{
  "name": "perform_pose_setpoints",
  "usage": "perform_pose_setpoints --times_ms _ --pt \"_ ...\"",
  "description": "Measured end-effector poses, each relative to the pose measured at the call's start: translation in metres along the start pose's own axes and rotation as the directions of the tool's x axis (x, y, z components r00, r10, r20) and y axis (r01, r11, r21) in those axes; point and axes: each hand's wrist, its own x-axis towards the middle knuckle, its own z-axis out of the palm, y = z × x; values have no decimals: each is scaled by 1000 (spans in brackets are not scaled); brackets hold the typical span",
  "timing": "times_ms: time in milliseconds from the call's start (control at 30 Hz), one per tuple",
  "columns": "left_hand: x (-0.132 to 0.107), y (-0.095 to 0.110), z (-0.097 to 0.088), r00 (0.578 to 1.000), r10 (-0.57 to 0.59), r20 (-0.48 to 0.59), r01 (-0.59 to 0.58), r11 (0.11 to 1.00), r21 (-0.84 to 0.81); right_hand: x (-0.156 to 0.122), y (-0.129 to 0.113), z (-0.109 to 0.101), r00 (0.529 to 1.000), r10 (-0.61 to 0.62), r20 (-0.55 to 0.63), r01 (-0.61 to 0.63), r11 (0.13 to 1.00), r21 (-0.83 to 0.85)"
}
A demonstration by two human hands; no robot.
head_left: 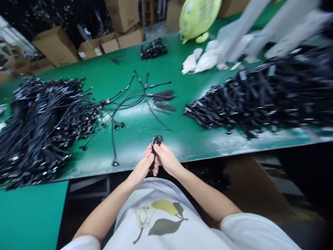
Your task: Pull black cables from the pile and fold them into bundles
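A short black cable (156, 140), folded into a small bundle, is gripped between my two hands at the table's front edge. My left hand (144, 163) has its fingers closed round the lower part. My right hand (166, 158) pinches the bundle from the other side, thumb on top. A looped end and a small plug stick up above the fingers; the lower part is mostly hidden by them. Just beyond my hands, loose black cables (130, 99) with plugs lie spread on the green table (177, 139), alongside a bunch of thin black ties (163, 96).
A large heap of black cables (39, 114) covers the left side. Bundled cables (247, 93) are piled along the right. Farther back are a small black pile (154, 48), a green fan (199, 19), white plastic bags (208, 60) and cardboard boxes (57, 45).
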Motion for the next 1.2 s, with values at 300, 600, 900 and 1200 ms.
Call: perform_pose_setpoints --times_ms 300,600,900,1200 --pt "-17 3 -55 972 214 -92 -148 872 466 21 -160 -207 560 -683 -469 -266 388 -882" --pt "-26 16 -117 688 677 -261 -42 396 917 16 -149 -234 425 -893 -151 -340 -3 -940" --pt "9 27 -138 756 576 -311 194 256 947 66 -60 -77 814 -350 464 527 109 -843" --pt "-31 15 -140 823 518 -232 48 344 938 183 -35 87 831 -129 541 548 18 -836"
